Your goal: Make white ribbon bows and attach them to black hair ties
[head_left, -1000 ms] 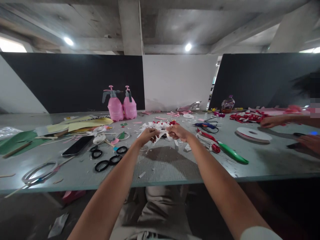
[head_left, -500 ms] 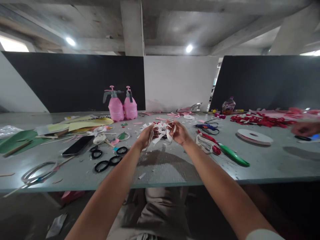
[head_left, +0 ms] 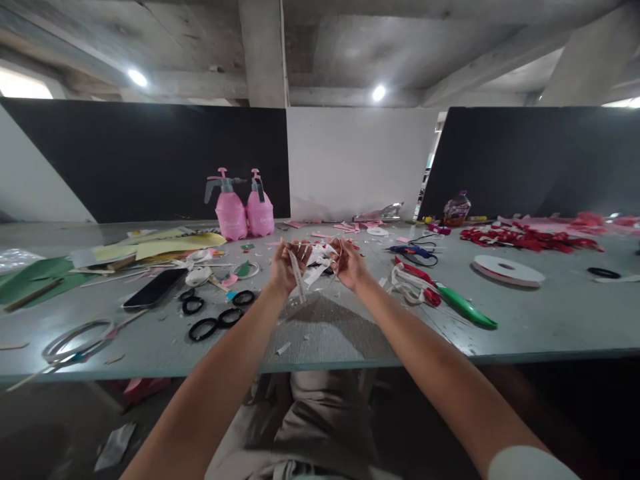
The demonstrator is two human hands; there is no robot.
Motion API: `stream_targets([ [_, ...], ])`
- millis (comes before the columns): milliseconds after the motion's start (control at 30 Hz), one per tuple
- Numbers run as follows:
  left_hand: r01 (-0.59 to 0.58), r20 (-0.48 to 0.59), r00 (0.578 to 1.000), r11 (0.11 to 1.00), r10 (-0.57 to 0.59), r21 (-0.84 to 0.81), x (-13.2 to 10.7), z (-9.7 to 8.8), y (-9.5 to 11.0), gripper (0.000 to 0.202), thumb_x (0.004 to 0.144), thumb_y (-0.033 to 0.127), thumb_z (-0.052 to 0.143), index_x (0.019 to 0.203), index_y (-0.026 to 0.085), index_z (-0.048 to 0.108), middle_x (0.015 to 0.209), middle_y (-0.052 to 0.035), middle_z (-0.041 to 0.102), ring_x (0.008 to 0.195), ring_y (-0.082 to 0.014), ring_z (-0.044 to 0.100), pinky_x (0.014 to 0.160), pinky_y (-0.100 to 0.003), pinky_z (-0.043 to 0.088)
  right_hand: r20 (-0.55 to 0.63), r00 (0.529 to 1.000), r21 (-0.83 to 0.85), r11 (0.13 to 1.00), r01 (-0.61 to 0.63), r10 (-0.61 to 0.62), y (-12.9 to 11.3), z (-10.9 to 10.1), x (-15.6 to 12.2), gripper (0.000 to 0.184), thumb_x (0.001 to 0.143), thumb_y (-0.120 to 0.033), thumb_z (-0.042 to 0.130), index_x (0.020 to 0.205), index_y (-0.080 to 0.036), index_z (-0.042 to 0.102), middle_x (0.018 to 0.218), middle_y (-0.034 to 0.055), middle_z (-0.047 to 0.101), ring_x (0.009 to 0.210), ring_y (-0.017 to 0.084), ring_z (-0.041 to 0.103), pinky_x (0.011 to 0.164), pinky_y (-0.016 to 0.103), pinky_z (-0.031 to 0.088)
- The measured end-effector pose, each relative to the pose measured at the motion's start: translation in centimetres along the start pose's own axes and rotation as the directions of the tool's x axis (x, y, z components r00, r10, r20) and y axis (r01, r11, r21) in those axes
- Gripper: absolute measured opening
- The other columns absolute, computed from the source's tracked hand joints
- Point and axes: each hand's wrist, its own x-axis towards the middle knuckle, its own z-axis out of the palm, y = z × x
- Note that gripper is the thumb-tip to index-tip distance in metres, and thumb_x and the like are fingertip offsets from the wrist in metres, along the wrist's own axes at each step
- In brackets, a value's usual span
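Note:
Above the middle of the grey table (head_left: pixel 320 333), my left hand (head_left: pixel 286 267) and my right hand (head_left: pixel 350 265) face each other, palms turned up. Their fingers curl around a bundle of white ribbon strips (head_left: pixel 315 257) with bits of red in it. One white strip hangs down from my left hand. Both hands are raised a little off the table top.
Two pink spray bottles (head_left: pixel 244 212) stand at the back. A phone (head_left: pixel 155 288), black scissors (head_left: pixel 216 319) and yellow and green paper (head_left: pixel 165 248) lie left. A green-handled tool (head_left: pixel 465 308), a white tape roll (head_left: pixel 507 271), a glue gun (head_left: pixel 413 252) and red ribbon scraps (head_left: pixel 525 238) lie right.
My hands lifted the ribbon bundle off the table and turned palms up, drawing slightly apart. The other person's hands at the right edge have left the view.

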Motion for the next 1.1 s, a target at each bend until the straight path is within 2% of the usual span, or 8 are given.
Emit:
stream_targets([
  [233, 0.015, -0.026, 1.0, 0.993, -0.012, 0.113, -0.3, 0.7, -0.3, 0.009, 0.078, 0.027, 0.066, 0.08, 0.019, 0.062, 0.069, 0.0033, 0.064, 0.073, -0.012, 0.066, 0.088, -0.034, 0.052, -0.001, 1.0, -0.099, 0.995, 0.011, -0.011, 0.5, -0.2, 0.3, 0.023, 0.071, -0.038, 0.072, 0.087, -0.022, 0.067, 0.077, -0.0041, 0.063, 0.049, 0.004, 0.046, 0.036, 0.015, 0.035],
  [400, 0.059, 0.013, 0.998, 0.953, -0.066, 0.296, -0.6, 0.8, -0.7, 0.025, 0.076, 0.026, 0.069, 0.1, 0.023, 0.061, 0.073, 0.004, 0.062, 0.061, -0.0088, 0.061, 0.073, -0.027, 0.054, -0.058, 0.998, -0.265, 0.964, 0.022, -0.039, 1.0, 0.0, 0.4, 0.03, 0.066, -0.036, 0.076, 0.091, -0.02, 0.068, 0.078, -0.0024, 0.064, 0.053, 0.006, 0.05, 0.039, 0.017, 0.039],
  [500, 0.066, -0.009, 0.998, 0.934, -0.067, 0.351, -0.5, 0.6, -0.8, 0.031, 0.076, 0.026, 0.069, 0.105, 0.023, 0.06, 0.073, 0.0039, 0.062, 0.059, -0.0089, 0.06, 0.067, -0.025, 0.054, -0.092, 0.993, -0.279, 0.959, 0.041, -0.069, 1.1, -0.1, 0.5, 0.031, 0.066, -0.038, 0.076, 0.089, -0.02, 0.068, 0.074, -0.0033, 0.063, 0.049, 0.005, 0.047, 0.04, 0.017, 0.041],
  [600, 0.08, -0.035, 0.997, 0.924, -0.072, 0.374, -0.4, 0.5, -0.9, 0.029, 0.078, 0.028, 0.066, 0.105, 0.021, 0.06, 0.073, 0.0027, 0.062, 0.06, -0.0097, 0.06, 0.066, -0.025, 0.053, -0.089, 0.993, -0.226, 0.972, 0.06, -0.082, 1.1, -0.3, 0.7, 0.03, 0.065, -0.041, 0.076, 0.084, -0.019, 0.067, 0.068, -0.0046, 0.061, 0.047, 0.004, 0.046, 0.039, 0.017, 0.04],
  [700, 0.096, -0.049, 0.995, 0.922, -0.084, 0.375, -0.3, 0.4, -0.9, 0.026, 0.08, 0.029, 0.062, 0.104, 0.02, 0.061, 0.074, 0.0015, 0.063, 0.061, -0.0101, 0.06, 0.066, -0.025, 0.052, -0.082, 0.993, -0.188, 0.98, 0.064, -0.081, 1.0, -0.7, 1.0, 0.03, 0.065, -0.04, 0.076, 0.084, -0.019, 0.067, 0.071, -0.004, 0.063, 0.051, 0.006, 0.051, 0.04, 0.017, 0.042],
  [867, 0.099, -0.091, 0.993, 0.921, -0.069, 0.377, -0.2, 0.3, -0.8, 0.019, 0.081, 0.027, 0.059, 0.097, 0.018, 0.065, 0.083, -0.0016, 0.067, 0.066, -0.0113, 0.062, 0.071, -0.027, 0.053, -0.109, 0.991, -0.223, 0.974, 0.05, -0.075, 0.9, -1.3, 1.3, 0.029, 0.064, -0.034, 0.078, 0.088, -0.021, 0.068, 0.072, -0.0033, 0.065, 0.057, 0.008, 0.057, 0.046, 0.019, 0.049],
  [967, 0.077, -0.127, 0.992, 0.906, -0.026, 0.416, -0.1, 0.2, -0.9, 0.016, 0.079, 0.026, 0.062, 0.091, 0.017, 0.067, 0.087, -0.003, 0.069, 0.074, -0.0134, 0.065, 0.073, -0.027, 0.052, -0.131, 0.987, -0.243, 0.968, 0.062, -0.096, 0.8, -1.4, 1.3, 0.028, 0.063, -0.034, 0.078, 0.085, -0.021, 0.067, 0.066, -0.0042, 0.063, 0.054, 0.008, 0.057, 0.049, 0.02, 0.051],
  [1100, 0.01, -0.09, 0.995, 0.889, 0.035, 0.458, 0.2, -0.2, -1.2, 0.019, 0.072, 0.026, 0.07, 0.089, 0.017, 0.067, 0.084, -0.0022, 0.069, 0.073, -0.0131, 0.065, 0.072, -0.026, 0.052, -0.178, 0.972, -0.265, 0.959, 0.101, -0.151, 0.9, -1.4, 1.4, 0.026, 0.061, -0.033, 0.079, 0.079, -0.021, 0.065, 0.067, -0.0044, 0.065, 0.054, 0.009, 0.057, 0.049, 0.021, 0.05],
])
